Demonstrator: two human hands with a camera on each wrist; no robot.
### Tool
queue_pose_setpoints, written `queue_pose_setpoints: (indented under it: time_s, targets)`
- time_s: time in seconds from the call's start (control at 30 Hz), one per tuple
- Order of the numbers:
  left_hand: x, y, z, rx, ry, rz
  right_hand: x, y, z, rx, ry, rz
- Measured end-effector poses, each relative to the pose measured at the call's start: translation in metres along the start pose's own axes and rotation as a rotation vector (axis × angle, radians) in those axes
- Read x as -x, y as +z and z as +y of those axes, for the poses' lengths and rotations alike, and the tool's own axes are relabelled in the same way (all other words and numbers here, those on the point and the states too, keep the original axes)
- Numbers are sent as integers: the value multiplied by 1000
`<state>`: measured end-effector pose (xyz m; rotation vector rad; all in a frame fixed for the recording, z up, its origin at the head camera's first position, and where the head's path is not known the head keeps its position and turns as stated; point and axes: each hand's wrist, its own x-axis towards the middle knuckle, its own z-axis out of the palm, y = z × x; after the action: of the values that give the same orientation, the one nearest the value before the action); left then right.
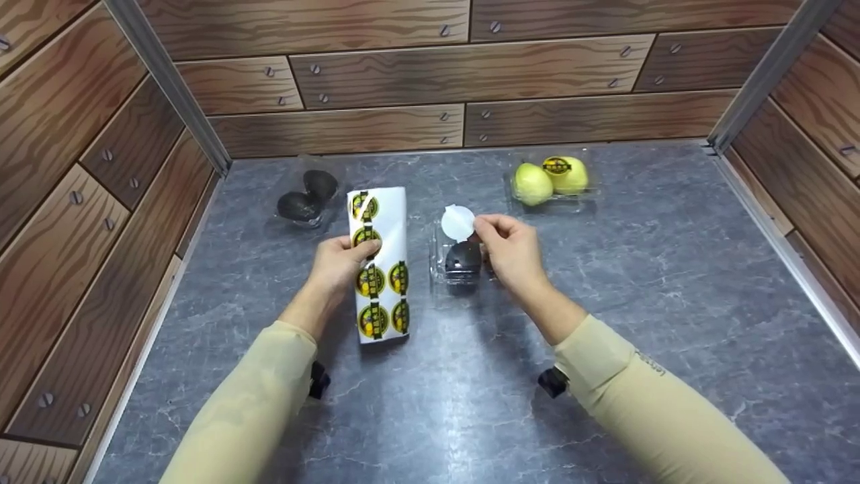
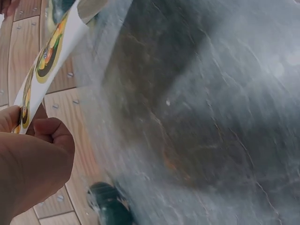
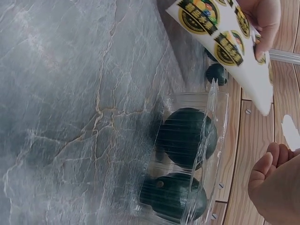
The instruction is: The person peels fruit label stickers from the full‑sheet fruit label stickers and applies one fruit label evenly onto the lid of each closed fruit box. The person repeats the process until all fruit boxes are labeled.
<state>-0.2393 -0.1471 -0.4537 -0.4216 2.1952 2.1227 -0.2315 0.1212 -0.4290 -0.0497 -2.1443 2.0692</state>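
Label sheet (image 1: 384, 265), white with round black-and-yellow stickers, is hanging above the grey marbled tabletop (image 1: 430, 417) in the left hand (image 1: 338, 263) — thumb over the printed face, clamped on its left edge. Right hand (image 1: 514, 254) is pinching one loose round sticker (image 1: 457, 223) by the rim, thumb and forefinger together, pale unprinted side showing. Sticker is hovering over a clear clamshell (image 1: 439, 271) holding two dark green, avocado-like fruits (image 3: 188, 137); right wrist view is showing it apart from the lid. Pack of dark fruits (image 1: 299, 206) is sitting far left, packed pears (image 1: 533, 185) far right. Risks, my judgement: sticker, being held at one edge, could be folding onto itself or clinging to a fingertip — a low wrist could be knocking the light clamshell askew.
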Motion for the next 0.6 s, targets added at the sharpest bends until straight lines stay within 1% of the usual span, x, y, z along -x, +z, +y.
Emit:
queue_pose_setpoints:
  time_s: [0.13,0.3,0.6]
  targets:
    - [-4,-5,-8,-27,-19,11,0,-1,0,5,4,-1]
    - [-7,-10,-18,-19,-46,16,-1,0,2,7,-4,2]
    - [-10,-16,-24,-27,-78,23,-1,0,2,17,-7,3]
